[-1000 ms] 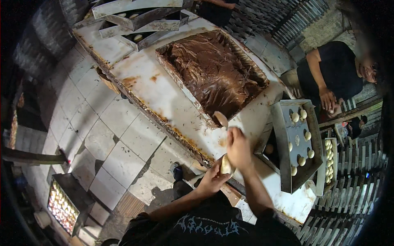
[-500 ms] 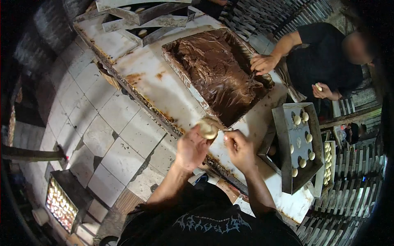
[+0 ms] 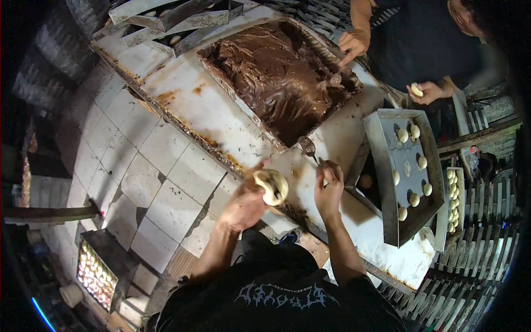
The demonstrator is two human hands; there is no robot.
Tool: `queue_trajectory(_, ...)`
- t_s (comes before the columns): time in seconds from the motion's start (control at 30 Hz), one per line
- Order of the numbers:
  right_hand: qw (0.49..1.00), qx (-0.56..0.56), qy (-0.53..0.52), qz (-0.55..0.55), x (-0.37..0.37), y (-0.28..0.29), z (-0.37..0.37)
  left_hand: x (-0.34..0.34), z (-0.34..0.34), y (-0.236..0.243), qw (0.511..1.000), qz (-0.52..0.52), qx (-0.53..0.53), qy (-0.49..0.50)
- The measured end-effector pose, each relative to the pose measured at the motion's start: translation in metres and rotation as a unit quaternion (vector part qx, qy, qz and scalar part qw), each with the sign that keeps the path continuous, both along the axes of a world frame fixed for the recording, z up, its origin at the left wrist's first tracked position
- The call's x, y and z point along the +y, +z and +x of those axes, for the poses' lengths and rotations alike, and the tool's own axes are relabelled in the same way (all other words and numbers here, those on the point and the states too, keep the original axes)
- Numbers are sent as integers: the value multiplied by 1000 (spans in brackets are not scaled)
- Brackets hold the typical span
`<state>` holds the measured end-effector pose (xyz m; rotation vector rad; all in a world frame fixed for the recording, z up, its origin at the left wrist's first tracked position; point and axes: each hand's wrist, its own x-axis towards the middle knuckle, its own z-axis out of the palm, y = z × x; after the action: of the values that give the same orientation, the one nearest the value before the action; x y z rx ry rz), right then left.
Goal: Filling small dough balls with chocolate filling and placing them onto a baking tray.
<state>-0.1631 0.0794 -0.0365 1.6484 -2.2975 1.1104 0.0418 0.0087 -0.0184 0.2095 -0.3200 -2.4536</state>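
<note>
My left hand [image 3: 242, 206] is curled around a pale piece of dough [image 3: 281, 185], cupped open with a little dark filling showing in its hollow. Between the fingers of my right hand [image 3: 329, 192] is the handle of a spoon [image 3: 307, 146], whose bowl is coated in brown paste. That bowl is by the near corner of a large metal pan [image 3: 237, 108], apart from the dough. Thick chocolate-brown paste [image 3: 271, 72] fills most of the pan.
Across the table [image 3: 182, 105], a co-worker's hand [image 3: 354, 45] is over the pan, near another spoon; their other hand holds dough [image 3: 416, 89]. A tray [image 3: 409, 160] of dough balls stands at right. More metal trays [image 3: 182, 27] are stacked far left.
My right hand has drawn the spoon away from the dough, and its brown bowl now shows. The dough now shows its hollow side. The co-worker's hand has risen from the paste.
</note>
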Motion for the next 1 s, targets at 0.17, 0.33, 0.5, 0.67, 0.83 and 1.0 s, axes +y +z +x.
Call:
queue_trajectory(0.17,795,-562,104,202,50,72,19,77,-44,-4,990,-30,-21,-136)
queue_trajectory(0.33,973,49,221,35,176,64,-7,153,-96,1,980,109,-157,-59)
queue_trajectory(0.5,960,-230,92,129,307,90,-80,271,-163,21,959,-166,-167,-161)
queue_trajectory(0.67,947,-320,5,15,421,86,-137,356,-247,31,891,-325,-205,-241)
queue_trajectory(0.83,980,-7,-192,43,488,31,-130,441,-341,4,930,-162,-222,-245)
queue_trajectory(1.0,929,-29,-365,-62,543,-11,-234,479,-398,-51,493,-837,-224,-78)
